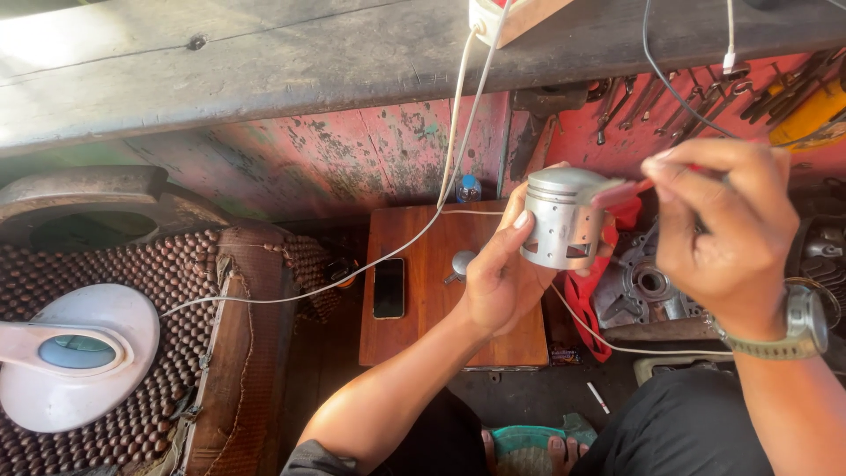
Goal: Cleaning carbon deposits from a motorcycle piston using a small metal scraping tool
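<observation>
My left hand [495, 269] grips a silver metal piston [562, 219] by its skirt and holds it upright over a small wooden table [423, 291]. In my right hand [718, 229], which wears a wristwatch [797, 324], is a red-handled brush [617, 192] pinched between the fingers. Its bristle end touches the piston's upper right edge. A small metal knob-shaped part [461, 264] lies on the table just left of my left hand.
A black phone [389, 287] lies on the table, with a white cable [445, 176] running up to a charger. A grey engine case [648, 286] and red cloth [586, 304] sit right. Wrenches [696, 101] hang on the red wall. A beaded seat [167, 291] holds a white lamp [75, 353].
</observation>
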